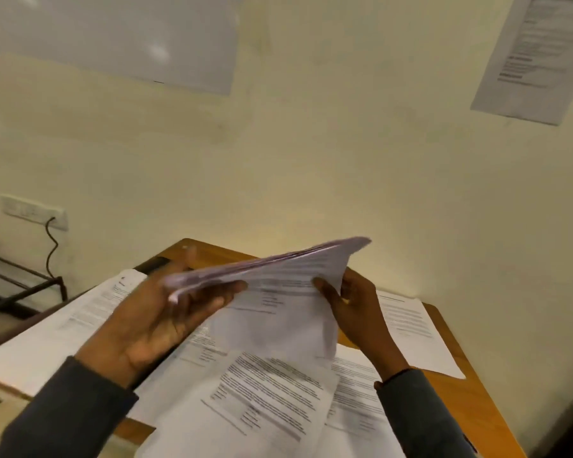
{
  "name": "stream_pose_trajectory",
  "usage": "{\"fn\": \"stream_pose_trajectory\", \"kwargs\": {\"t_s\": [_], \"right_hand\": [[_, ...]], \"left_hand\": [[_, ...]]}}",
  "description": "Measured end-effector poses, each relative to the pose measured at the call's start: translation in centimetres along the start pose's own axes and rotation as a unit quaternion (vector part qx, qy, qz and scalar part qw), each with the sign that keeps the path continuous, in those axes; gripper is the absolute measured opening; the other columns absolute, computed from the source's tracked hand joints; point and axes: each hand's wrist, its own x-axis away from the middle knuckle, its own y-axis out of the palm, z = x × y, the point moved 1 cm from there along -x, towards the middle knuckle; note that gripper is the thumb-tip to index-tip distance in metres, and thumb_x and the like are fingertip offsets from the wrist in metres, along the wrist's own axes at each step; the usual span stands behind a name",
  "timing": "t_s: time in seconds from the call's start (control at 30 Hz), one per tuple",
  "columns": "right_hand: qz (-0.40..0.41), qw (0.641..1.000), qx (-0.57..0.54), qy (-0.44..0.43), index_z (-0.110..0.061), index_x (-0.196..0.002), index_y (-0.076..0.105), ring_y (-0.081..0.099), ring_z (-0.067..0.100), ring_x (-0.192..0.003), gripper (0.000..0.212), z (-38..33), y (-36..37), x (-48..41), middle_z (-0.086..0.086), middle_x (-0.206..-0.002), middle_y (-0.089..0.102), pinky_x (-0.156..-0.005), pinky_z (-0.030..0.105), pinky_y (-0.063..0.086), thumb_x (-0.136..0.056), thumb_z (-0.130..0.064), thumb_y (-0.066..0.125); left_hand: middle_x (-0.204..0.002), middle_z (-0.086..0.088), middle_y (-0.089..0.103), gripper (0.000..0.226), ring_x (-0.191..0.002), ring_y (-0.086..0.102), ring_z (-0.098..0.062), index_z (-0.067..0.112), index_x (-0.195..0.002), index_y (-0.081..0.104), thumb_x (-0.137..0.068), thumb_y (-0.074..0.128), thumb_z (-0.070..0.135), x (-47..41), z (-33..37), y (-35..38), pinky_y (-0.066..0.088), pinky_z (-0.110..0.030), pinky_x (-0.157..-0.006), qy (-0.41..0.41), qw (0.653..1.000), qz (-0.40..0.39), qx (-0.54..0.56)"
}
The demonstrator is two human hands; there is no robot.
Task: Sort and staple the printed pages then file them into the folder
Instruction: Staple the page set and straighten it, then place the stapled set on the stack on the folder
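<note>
A: Grey sleeves (63, 408) sat lowest in frame, forearms raised over loose white printed sheets (272, 391) on the orange-brown wooden desk (460, 395).
B: Hands?
A: Left hand (159, 319) was palm-up, fingers curled under the fanned stack of white printed pages (278, 262), held above the desk. Right hand (354, 309) pinched the drooping bottom page's right edge.

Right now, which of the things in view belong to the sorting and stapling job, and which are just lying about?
Job in hand: stack of pages, gripped by the left hand and right hand; loose printed pages on the wooden table.

Lying about: wall notice; whiteboard; wall socket with its cable; metal rack.
</note>
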Motion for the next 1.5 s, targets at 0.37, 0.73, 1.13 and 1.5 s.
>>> {"fn": "stream_pose_trajectory", "kwargs": {"t_s": [0.37, 0.73, 1.13, 1.5], "right_hand": [[-0.110, 0.930, -0.252, 0.243, -0.012, -0.120, 0.066, 0.071, 0.019, -0.098, 0.028, -1.5, 12.1, 0.2, 0.002, -0.118, 0.071, -0.081, 0.035, 0.060, -0.092, -0.014, 0.064], [-0.220, 0.848, -0.338, 0.344, -0.013, -0.113, 0.060, 0.070, 0.025, -0.101, 0.030, -0.1, 24.7, 5.5, 0.008, -0.114, 0.071, -0.074, 0.041, 0.061, -0.087, -0.001, 0.068], [-0.189, 0.898, -0.227, 0.327, -0.017, -0.128, 0.050, 0.063, 0.015, -0.108, 0.046, -0.9, 31.8, 6.3, -0.001, -0.125, 0.063, -0.092, 0.034, 0.056, -0.086, -0.014, 0.069], [-0.175, 0.945, -0.013, 0.277, -0.014, -0.135, 0.044, 0.055, 0.019, -0.119, 0.065, -1.0, 22.9, 6.8, 0.005, -0.129, 0.058, -0.094, 0.025, 0.040, -0.084, -0.045, 0.070]], "left_hand": [[-0.084, 0.005, 0.071, 0.012, -0.062, 0.064, -0.004, 0.018, -0.098, 0.065, -0.090, 0.066, 0.028, -2.9, 2.1, -10.5, 0.045, -0.012, -0.049, -0.028, 0.869, 0.204, -0.450], [-0.108, 0.001, 0.069, 0.034, -0.091, 0.067, -0.014, 0.027, -0.113, 0.065, -0.083, 0.071, 0.042, -4.1, 4.3, -25.0, 0.050, -0.023, -0.074, -0.122, 0.757, 0.194, -0.612], [-0.109, -0.014, 0.069, 0.041, -0.099, 0.063, -0.030, 0.005, -0.115, 0.065, -0.081, 0.076, 0.024, -6.1, 4.7, -29.6, 0.046, -0.042, -0.098, -0.091, 0.730, 0.230, -0.637], [-0.107, -0.020, 0.067, 0.057, -0.099, 0.060, -0.039, 0.006, -0.122, 0.058, -0.074, 0.083, 0.023, -6.1, 2.1, -24.0, 0.047, -0.046, -0.088, 0.103, 0.614, 0.287, -0.728]]}}
